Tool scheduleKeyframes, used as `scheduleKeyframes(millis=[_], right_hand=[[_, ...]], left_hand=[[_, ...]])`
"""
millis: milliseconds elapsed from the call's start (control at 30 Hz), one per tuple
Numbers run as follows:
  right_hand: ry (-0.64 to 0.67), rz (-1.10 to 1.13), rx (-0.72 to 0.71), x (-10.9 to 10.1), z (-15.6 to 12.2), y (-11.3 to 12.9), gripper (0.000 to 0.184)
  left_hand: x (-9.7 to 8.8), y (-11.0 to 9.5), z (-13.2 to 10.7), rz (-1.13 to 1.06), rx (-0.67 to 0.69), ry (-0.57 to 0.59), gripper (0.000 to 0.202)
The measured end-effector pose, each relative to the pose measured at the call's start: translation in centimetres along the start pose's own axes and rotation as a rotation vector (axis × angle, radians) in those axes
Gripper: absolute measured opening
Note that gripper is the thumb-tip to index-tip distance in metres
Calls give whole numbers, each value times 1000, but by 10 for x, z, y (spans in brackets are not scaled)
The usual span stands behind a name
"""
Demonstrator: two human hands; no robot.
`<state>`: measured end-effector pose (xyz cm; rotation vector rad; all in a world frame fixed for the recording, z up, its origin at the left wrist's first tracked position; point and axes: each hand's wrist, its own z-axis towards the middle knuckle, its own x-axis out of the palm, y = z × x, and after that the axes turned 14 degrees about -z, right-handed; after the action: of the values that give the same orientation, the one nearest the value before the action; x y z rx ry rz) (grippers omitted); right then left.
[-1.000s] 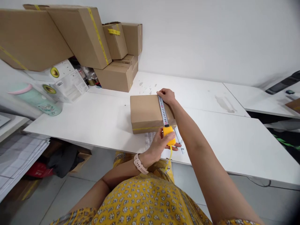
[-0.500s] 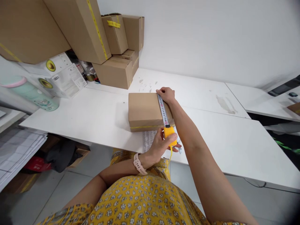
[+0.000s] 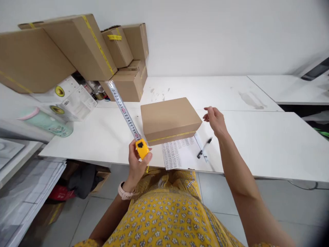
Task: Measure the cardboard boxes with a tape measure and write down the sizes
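My left hand (image 3: pixel 136 164) is wrapped round a yellow tape measure (image 3: pixel 142 149), left of the cardboard box. Its silver blade is extended up and to the left over the table, its tip in front of the stacked boxes. The closed cardboard box (image 3: pixel 169 115), with yellow tape along its front side, lies flat on the table. Right of the box, my right hand (image 3: pixel 215 119) hovers apart from it, fingers loosely bent and holding nothing. A printed sheet (image 3: pixel 172 155) lies partly under the box, with a black pen (image 3: pixel 205 147) at its right.
Several cardboard boxes (image 3: pixel 125 84) are stacked at the back left against the wall. Near them are white boxes with avocado pictures (image 3: pixel 77 101) and a mint-green bottle (image 3: pixel 48 121). The white table's (image 3: pixel 257 147) front edge runs before my body.
My right hand has let go of the tape's end and moved right, off the box. My left hand has carried the extended tape measure left, away from the box, which now sits turned slightly.
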<state>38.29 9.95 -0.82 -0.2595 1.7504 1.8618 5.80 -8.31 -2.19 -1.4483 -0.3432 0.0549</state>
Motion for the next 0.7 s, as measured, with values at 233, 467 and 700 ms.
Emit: scheduleKeyframes(millis=[233, 467, 700], right_hand=[[170, -44, -204, -8, -44, 27, 67], [-90, -358, -347, 7, 6, 73, 45], [-257, -515, -546, 52, 53, 79, 37]], left_hand=[[-4, -12, 50, -98, -62, 80, 62], [6, -65, 121, -43, 47, 99, 55], [20, -59, 115, -37, 124, 133, 58]])
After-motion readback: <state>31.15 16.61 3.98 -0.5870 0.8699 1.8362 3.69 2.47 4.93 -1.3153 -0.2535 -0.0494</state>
